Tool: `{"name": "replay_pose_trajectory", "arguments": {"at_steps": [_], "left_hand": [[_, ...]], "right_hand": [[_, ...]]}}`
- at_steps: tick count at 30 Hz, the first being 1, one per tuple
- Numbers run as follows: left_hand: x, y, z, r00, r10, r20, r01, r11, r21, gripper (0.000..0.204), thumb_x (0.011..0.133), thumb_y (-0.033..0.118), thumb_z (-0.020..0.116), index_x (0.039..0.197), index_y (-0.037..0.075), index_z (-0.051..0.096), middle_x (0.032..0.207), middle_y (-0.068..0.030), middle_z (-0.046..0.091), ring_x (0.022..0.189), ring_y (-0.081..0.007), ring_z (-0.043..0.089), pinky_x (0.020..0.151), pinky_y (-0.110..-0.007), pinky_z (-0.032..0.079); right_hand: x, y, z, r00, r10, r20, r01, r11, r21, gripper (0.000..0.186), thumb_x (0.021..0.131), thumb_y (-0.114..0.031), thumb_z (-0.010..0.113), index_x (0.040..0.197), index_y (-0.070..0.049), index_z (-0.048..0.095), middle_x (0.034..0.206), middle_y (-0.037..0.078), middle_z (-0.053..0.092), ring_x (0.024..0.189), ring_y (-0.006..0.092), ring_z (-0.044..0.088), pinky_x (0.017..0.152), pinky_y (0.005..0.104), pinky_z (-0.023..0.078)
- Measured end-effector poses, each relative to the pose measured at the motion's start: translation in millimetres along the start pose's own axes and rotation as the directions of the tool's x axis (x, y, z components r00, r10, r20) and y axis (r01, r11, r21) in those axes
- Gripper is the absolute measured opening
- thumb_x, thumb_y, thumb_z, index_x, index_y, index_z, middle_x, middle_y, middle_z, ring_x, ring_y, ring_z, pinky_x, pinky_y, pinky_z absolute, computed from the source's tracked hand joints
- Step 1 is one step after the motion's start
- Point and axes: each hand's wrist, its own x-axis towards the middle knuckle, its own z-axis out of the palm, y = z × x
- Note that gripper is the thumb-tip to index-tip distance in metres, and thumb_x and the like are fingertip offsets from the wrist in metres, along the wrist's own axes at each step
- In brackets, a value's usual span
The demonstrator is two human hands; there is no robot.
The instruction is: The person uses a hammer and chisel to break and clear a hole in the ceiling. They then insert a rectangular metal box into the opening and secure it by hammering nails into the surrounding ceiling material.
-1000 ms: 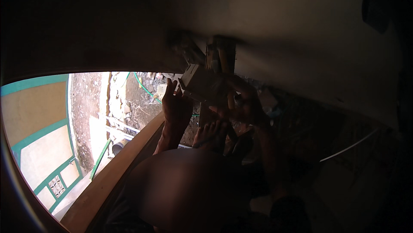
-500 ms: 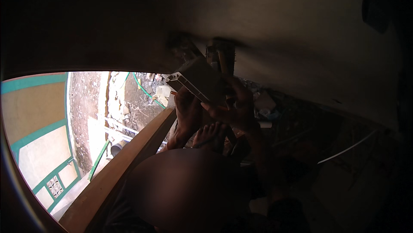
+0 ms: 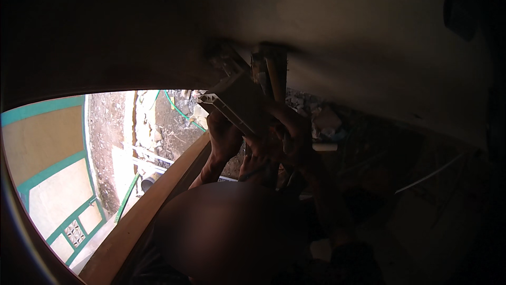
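In dim light, a grey piece of panel (image 3: 240, 98) with a hollow, ribbed edge is held up in front of me, tilted. My left hand (image 3: 224, 135) is closed on its lower left side, below the ribbed edge. On the other side my right hand (image 3: 292, 132) has its fingers bent around the lower right part. Shadow hides the fingertips of both hands. Just beyond the piece stands a dark upright thing with a brownish strip (image 3: 272, 77), too dark to name. A bare foot (image 3: 252, 169) shows partly beneath the hands.
A long wooden beam (image 3: 142, 211) runs diagonally at the left. Past it lie bright ground, a green hose (image 3: 179, 110) and a wall panel with green trim (image 3: 52, 153). Rubble (image 3: 324, 121) lies right of my hands. A pale wall (image 3: 379, 69) spans the upper right.
The panel piece has shifted slightly left and down. My left hand has moved a little left with it, and my right-hand fingers sit closer around it. The whole view has shifted slightly.
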Motion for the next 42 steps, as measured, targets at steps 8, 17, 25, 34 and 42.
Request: {"name": "replay_pose_trajectory", "arguments": {"at_steps": [8,17,25,34,42], "left_hand": [[-4.1,10.3,-1.5,0.993,0.118,0.003,-0.118,0.993,0.006,0.012,0.081,0.004,0.066,0.091,-0.003,0.065,0.082,-0.0045,0.069,0.076,-0.0067,0.060,0.064,-0.024,0.050],[-1.1,14.5,0.0,0.998,0.008,-0.061,-0.006,1.000,0.024,0.018,0.079,0.009,0.066,0.093,-0.002,0.066,0.083,-0.0062,0.068,0.073,-0.0104,0.062,0.061,-0.027,0.050],[4.0,12.2,-8.4,0.970,0.243,0.002,-0.230,0.916,0.329,0.022,0.077,0.013,0.070,0.093,-0.001,0.067,0.082,-0.0085,0.068,0.071,-0.0136,0.064,0.061,-0.028,0.051],[-1.3,7.3,-3.5,1.000,-0.004,0.018,0.002,0.993,0.116,0.029,0.082,0.011,0.066,0.107,-0.002,0.061,0.096,-0.0086,0.066,0.084,-0.0129,0.063,0.069,-0.027,0.051],[-3.6,19.1,-2.1,0.971,-0.232,0.050,0.237,0.943,-0.233,0.025,0.088,0.009,0.060,0.111,-0.001,0.060,0.100,-0.0055,0.065,0.090,-0.0109,0.061,0.075,-0.026,0.051]], "right_hand": [[-3.0,-9.7,6.3,0.993,0.122,-0.008,-0.122,0.993,-0.011,0.073,0.075,-0.044,0.075,0.128,-0.001,0.048,0.108,0.016,0.063,0.093,0.0256,0.067,0.074,0.0339,0.055],[-6.5,-4.1,11.9,0.985,0.152,-0.088,-0.152,0.988,0.004,0.084,0.067,-0.025,0.084,0.135,-0.003,0.040,0.115,0.016,0.062,0.102,0.0226,0.064,0.081,0.0308,0.052],[4.5,-18.0,3.9,0.999,0.033,0.039,-0.036,0.997,0.073,0.081,0.073,-0.031,0.080,0.138,-0.008,0.039,0.114,0.019,0.061,0.100,0.0322,0.064,0.081,0.0394,0.054],[0.9,-9.0,-3.4,0.990,0.108,0.088,-0.103,0.993,-0.058,0.082,0.071,-0.029,0.083,0.138,-0.006,0.041,0.115,0.015,0.062,0.102,0.0249,0.064,0.085,0.0366,0.054],[3.4,-11.5,1.0,0.983,0.144,0.118,-0.148,0.989,0.028,0.093,0.062,-0.029,0.087,0.139,-0.007,0.039,0.122,0.021,0.056,0.111,0.0335,0.059,0.090,0.0425,0.050]]}}
